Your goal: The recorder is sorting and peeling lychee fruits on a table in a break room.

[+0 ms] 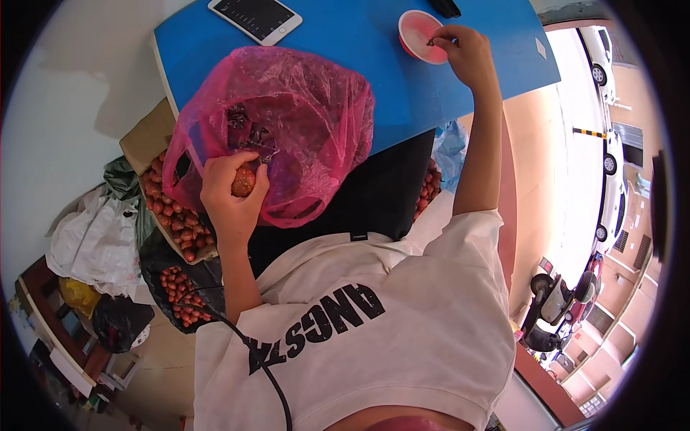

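Observation:
My left hand (224, 192) is closed round a small round reddish-brown fruit (244, 182) with a rough, speckled skin. It sits at the mouth of a large pink plastic bag (327, 122), which lies open over the near edge of the blue table and my lap. Dark crumpled plastic (248, 133) shows inside the bag. Over the table's far right, my right hand (467, 56) pinches a tiny dark piece (431, 42) at the rim of a small red bowl (412, 27) with a pale inside. What that piece is, I cannot make out.
A white phone (257, 20) lies at the far left of the blue table (431, 97), and a black object (445, 7) at its far edge. Left of my lap stand a cardboard box of red round fruits (172, 215) and a black bag of more (183, 291). A cable (262, 359) crosses my shirt.

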`<action>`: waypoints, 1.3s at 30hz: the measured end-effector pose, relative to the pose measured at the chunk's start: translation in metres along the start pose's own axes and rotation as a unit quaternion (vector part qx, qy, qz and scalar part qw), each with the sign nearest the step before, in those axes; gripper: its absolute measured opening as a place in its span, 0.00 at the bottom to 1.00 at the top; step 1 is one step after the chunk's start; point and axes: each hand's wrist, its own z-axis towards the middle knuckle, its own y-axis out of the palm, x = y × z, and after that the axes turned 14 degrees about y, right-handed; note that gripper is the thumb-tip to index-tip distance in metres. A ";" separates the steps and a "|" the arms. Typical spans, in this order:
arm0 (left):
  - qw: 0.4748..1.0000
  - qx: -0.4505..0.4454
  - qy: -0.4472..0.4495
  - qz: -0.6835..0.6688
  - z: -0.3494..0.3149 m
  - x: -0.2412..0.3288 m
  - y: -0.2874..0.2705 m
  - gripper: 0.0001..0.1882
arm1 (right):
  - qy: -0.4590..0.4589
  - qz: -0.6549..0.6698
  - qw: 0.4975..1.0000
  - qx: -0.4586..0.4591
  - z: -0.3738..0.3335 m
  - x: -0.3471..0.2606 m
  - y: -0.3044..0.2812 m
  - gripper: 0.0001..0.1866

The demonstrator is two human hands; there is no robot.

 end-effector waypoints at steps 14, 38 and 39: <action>1.000 0.014 -0.010 -0.010 -0.003 0.000 -0.003 0.12 | 0.005 -0.046 0.999 -0.023 -0.005 0.001 0.016 0.06; 0.996 -0.023 0.051 0.070 -0.028 -0.048 -0.026 0.14 | 0.022 0.526 0.721 -0.451 -0.180 -0.183 0.098 0.04; 0.995 -0.028 0.055 0.080 -0.028 -0.049 -0.025 0.14 | 0.032 0.524 0.719 -0.455 -0.181 -0.182 0.100 0.03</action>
